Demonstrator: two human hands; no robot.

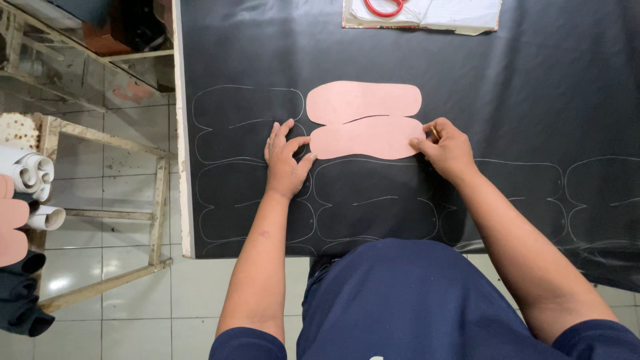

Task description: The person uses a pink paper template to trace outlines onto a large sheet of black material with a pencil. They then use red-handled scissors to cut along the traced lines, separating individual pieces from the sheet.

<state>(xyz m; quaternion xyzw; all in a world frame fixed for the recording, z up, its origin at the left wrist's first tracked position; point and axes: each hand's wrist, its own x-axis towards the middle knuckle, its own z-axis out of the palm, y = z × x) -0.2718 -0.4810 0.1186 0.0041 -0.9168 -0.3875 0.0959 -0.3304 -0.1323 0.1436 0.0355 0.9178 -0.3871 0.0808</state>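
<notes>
A small craft workshop — a work table covered by a black sheet [400, 60] chalked with repeated outlines [247, 123], a pink card pattern [365, 120] laid on it, rolled material [30, 177] stacked beside a rough wooden frame [157, 200] — on a tiled floor.

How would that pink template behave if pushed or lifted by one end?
The pink template lies dead flat on the black sheet, so probably thin, light, likely to slide. The left hand pins one end, the right hand the other. Lifted, it may droop.
</notes>
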